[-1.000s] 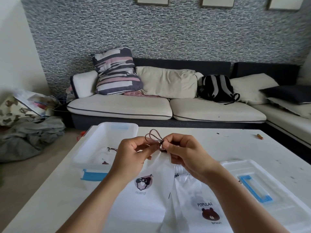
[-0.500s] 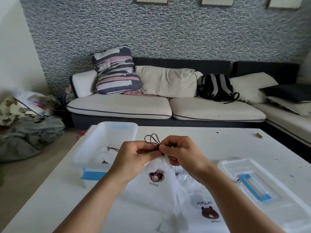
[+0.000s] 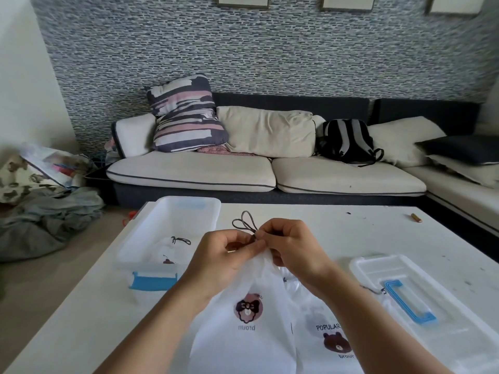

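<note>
A white drawstring bag [image 3: 253, 327] with a bear print hangs from both my hands above the white table [image 3: 81, 319]. My left hand [image 3: 221, 260] pinches the gathered neck of the bag. My right hand [image 3: 291, 247] pinches the dark drawstring [image 3: 244, 224], whose loops stick up beyond my fingers. A second white bag [image 3: 326, 338] printed "POPULAR" lies flat on the table under my right forearm.
A clear plastic box [image 3: 172, 211] with a blue latch stands at the left, holding another tied bag [image 3: 172, 249]. Its lid [image 3: 410, 292] with a blue handle lies at the right. A small brown item [image 3: 415, 217] rests far right. A sofa stands behind the table.
The bag's neck has been drawn tighter and its print has shifted slightly; both hands stay pinched together at the cord.
</note>
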The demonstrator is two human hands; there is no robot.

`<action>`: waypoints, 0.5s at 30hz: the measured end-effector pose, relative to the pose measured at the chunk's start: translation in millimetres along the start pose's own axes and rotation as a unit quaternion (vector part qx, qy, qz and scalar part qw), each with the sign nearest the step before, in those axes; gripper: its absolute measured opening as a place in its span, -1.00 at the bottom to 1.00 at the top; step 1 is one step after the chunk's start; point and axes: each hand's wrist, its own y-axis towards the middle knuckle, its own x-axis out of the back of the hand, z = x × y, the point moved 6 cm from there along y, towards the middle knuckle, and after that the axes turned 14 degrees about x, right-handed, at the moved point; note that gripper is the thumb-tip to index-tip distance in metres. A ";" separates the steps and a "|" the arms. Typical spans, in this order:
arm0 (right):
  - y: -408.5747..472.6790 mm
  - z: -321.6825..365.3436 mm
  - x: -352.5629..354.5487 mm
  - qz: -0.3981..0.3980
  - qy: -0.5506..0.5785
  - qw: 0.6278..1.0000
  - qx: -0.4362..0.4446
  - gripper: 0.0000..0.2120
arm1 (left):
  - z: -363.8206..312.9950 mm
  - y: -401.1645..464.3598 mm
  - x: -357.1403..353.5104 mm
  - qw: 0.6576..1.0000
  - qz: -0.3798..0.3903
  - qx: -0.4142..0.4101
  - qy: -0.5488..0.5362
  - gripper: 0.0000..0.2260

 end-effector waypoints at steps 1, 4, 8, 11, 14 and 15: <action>-0.1 -0.2 1.3 -0.003 0.002 1.000 -0.001 -0.80 | -3.1 -0.7 2.2 0.999 -0.025 -0.024 0.015 -0.93; 0.0 1.1 3.7 -0.002 0.003 1.000 -0.005 -0.81 | -14.6 -5.9 9.6 0.981 -0.108 -0.125 0.104 -0.96; 0.2 2.3 3.4 0.002 -0.046 0.999 0.002 -0.81 | -20.0 -14.0 4.9 0.891 -0.202 -0.273 0.300 -0.76; 1.5 3.0 4.3 -0.002 -0.034 0.999 0.004 -0.81 | -22.4 -17.2 6.4 0.879 -0.228 -0.300 0.293 -0.77; 3.3 4.1 4.1 -0.005 -0.045 0.999 0.011 -0.80 | -23.6 -18.9 8.5 0.895 -0.237 -0.276 0.257 -0.77; 3.8 4.4 4.6 -0.008 -0.060 0.998 0.017 -0.80 | -23.6 -17.4 9.8 0.907 -0.233 -0.258 0.238 -0.77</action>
